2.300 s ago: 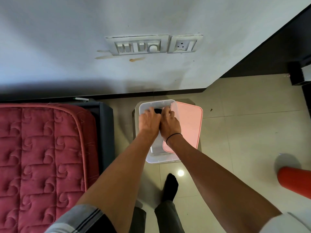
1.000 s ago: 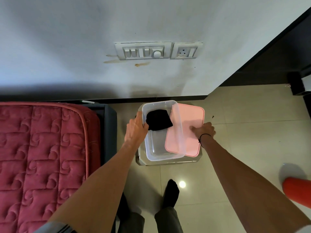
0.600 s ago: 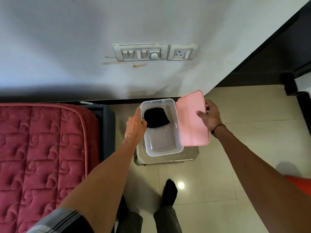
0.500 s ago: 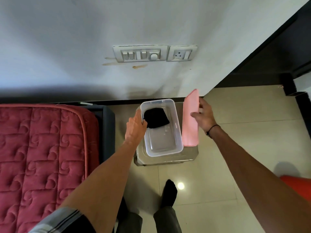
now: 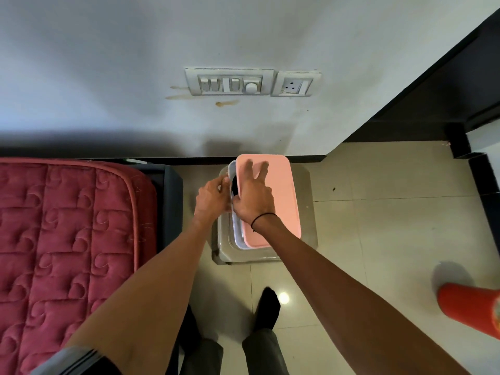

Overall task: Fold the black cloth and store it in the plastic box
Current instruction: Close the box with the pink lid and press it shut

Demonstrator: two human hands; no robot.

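The clear plastic box (image 5: 236, 236) stands on a low grey stool (image 5: 305, 239) by the wall. A pink lid (image 5: 281, 201) lies across most of the box, shifted slightly right, so a narrow strip along the box's left side stays uncovered. Through that strip a sliver of the folded black cloth (image 5: 234, 185) shows inside, at the far end. My right hand (image 5: 253, 196) rests flat on the lid's left part with fingers spread. My left hand (image 5: 212, 197) grips the box's left rim.
A red quilted mattress (image 5: 67, 239) on a dark frame lies to the left. Switches and a socket (image 5: 251, 82) sit on the white wall above. An orange object (image 5: 470, 307) lies on the tiled floor at the right. My socked foot (image 5: 266, 307) is below the stool.
My right hand lifted the pink lid from beside the box, swung it over and laid it on top. The left hand stayed on the box's left rim.
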